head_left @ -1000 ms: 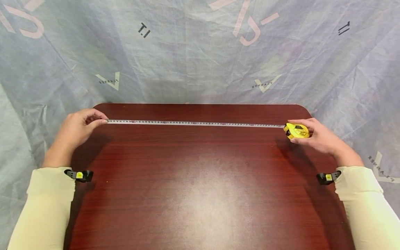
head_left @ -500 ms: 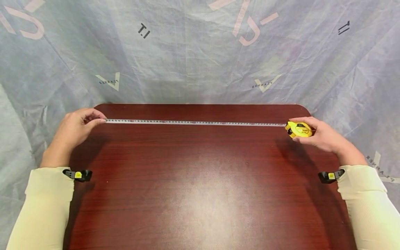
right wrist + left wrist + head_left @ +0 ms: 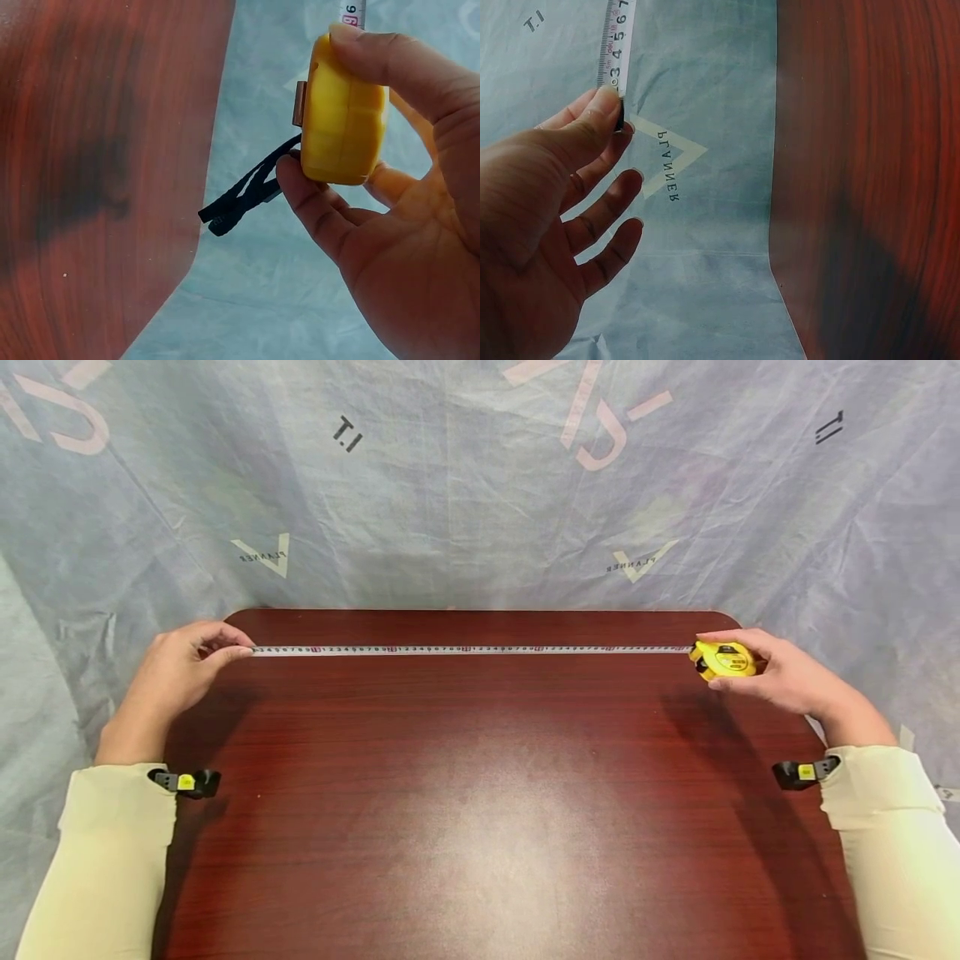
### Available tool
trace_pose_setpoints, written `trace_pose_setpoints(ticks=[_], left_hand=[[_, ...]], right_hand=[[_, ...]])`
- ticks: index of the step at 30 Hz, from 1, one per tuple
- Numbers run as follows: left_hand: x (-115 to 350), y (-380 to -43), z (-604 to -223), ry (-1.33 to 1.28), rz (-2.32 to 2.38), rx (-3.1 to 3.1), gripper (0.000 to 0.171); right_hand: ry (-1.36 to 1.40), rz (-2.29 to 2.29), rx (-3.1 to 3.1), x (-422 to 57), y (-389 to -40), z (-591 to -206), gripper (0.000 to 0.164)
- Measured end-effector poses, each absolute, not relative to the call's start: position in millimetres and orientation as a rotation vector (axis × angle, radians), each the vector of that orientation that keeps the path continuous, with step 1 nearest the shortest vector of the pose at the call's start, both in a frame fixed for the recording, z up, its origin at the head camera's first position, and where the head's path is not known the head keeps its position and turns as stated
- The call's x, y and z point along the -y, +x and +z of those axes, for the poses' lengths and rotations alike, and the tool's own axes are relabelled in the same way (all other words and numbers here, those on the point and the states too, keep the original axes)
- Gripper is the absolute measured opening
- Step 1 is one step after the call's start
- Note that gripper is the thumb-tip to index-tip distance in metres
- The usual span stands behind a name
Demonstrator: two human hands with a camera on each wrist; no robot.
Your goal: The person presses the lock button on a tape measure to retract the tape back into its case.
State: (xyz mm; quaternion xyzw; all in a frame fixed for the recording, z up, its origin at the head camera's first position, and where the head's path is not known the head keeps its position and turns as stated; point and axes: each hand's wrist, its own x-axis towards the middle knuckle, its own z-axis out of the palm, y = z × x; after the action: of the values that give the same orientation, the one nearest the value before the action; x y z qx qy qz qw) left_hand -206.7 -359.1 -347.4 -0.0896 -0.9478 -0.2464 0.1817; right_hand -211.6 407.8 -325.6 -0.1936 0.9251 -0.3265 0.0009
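A yellow tape measure [image 3: 729, 661] is gripped by my right hand [image 3: 795, 677] near the table's far right corner, with thumb and fingers around its case. Its white blade [image 3: 465, 651], marked with black and red numbers, stretches straight across to my left hand [image 3: 176, 667]. There, thumb and index finger pinch the blade's end, and in the left wrist view the other fingers are spread and loosely bent. A black wrist strap [image 3: 251, 184] and a metal clip [image 3: 299, 103] show on the case in the right wrist view. The blade's very tip is mostly hidden by the thumb.
Beneath both hands lies a dark red wooden table [image 3: 450, 760] with rounded far corners. A grey printed cloth [image 3: 450, 485] hangs behind it and at both sides. Small black camera mounts [image 3: 197, 783] stick out from the sleeves.
My right hand has moved slightly right and farther away with the tape measure, drawing out a little more blade, which now lies level. My left hand has shifted slightly left.
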Motion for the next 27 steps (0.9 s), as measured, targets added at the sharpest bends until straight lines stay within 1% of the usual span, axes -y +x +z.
trace_pose_setpoints(ticks=[6, 15, 20, 27], left_hand=[[360.0, -207.4, -346.5, -0.256, -0.712, 2.665, 0.009], [358.9, -207.8, -345.8, -0.258, -0.709, 2.669, 0.008], [358.9, -207.9, -344.9, -0.247, -0.714, 2.677, 0.008], [358.8, -208.5, -343.6, -0.25, -0.718, 2.684, 0.008]], right_hand=[[-0.597, -0.975, -2.931, -406.2, -209.6, -319.0, 0.066], [-0.709, -0.971, -2.93, -401.7, -210.1, -316.1, 0.054], [-0.704, -0.936, -2.949, -401.2, -210.3, -316.9, 0.046], [-0.769, -0.88, -2.98, -400.5, -210.8, -319.6, 0.044]])
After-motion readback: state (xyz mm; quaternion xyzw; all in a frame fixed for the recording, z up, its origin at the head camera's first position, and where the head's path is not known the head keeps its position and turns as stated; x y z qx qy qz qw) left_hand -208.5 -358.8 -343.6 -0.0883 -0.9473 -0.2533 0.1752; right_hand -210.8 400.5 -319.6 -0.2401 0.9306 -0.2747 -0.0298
